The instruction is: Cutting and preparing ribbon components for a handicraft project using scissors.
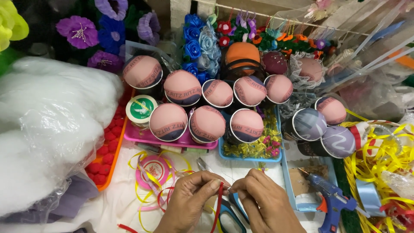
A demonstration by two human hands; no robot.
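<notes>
Red ribbon (218, 203), blue glue gun (330, 199), pink stuffed cushions (207, 123).

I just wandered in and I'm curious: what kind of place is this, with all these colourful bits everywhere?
Most likely a handicraft worktable. Padded fabric-topped cups crowd the trays, a blue glue gun lies at the right, and yellow ribbon spills beside it. The left hand and right hand work a red ribbon.

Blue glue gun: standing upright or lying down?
Lying down. The glue gun rests on its side at a light-blue tray's edge, nozzle pointing up-left, no hand touching it.

Probably a craft workshop: glue gun (331, 202), ribbon spools (152, 169), fabric flowers (79, 31)
</notes>
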